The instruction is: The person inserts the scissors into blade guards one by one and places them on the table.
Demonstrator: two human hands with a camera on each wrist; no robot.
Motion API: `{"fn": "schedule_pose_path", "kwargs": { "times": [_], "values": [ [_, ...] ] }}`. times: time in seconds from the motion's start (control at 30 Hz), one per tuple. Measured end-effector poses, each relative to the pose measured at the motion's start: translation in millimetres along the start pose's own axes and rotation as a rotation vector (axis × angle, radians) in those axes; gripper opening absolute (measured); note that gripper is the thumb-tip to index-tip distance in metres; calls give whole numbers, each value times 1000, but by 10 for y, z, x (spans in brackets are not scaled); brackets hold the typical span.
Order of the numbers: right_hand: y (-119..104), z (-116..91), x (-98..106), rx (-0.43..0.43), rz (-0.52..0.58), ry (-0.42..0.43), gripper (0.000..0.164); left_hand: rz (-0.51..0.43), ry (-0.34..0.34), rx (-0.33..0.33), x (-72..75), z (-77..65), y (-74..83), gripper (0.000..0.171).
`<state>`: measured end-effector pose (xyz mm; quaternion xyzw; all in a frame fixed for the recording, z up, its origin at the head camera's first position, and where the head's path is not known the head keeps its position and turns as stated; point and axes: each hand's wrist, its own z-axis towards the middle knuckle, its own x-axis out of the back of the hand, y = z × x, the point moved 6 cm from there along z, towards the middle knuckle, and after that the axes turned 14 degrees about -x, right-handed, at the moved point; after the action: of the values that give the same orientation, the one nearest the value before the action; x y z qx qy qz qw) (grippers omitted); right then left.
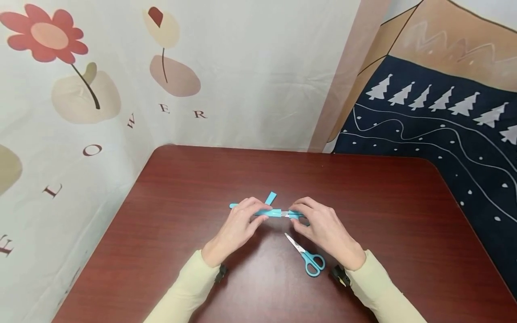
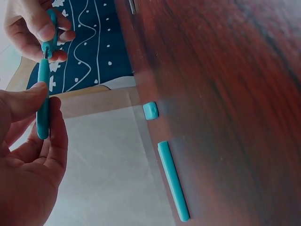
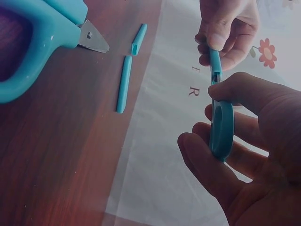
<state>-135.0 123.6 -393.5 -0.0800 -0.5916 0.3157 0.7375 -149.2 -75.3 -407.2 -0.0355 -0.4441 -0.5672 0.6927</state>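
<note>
Scissors (image 3: pixel 223 125), still only partly sheathed, are pinched by the right grip (image 1: pixel 323 223), their cover (image 1: pixel 274 213) by the left grip (image 1: pixel 241 220); six-o'clock's second pair (image 1: pixel 306 256) lies bare.

Held teal scissors (image 3: pixel 228 127) point left into a teal sheath (image 1: pixel 276 213), metal showing between
</note>
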Motion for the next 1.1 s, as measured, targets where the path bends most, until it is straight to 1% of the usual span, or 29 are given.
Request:
{"fn": "schedule_pose_path", "kwargs": {
  "times": [0.3,0.53,0.77,0.97,1.1],
  "values": [
    [18,-6,11,-1,10,-6,26,-7,-5,-42,-24,22,3,23],
    [17,-3,29,5,11,8,24,1,-2,-45,-28,42,21,24],
    [14,5,42,6,15,9,25,3,17,-83,-31,69,49,25],
    [7,2,47,11,30,11,26,1,9,-71,-33,81,54,23],
    [1,-4,47,13,30,15,26,7,6,-78,-37,82,61,22]
  ]
}}
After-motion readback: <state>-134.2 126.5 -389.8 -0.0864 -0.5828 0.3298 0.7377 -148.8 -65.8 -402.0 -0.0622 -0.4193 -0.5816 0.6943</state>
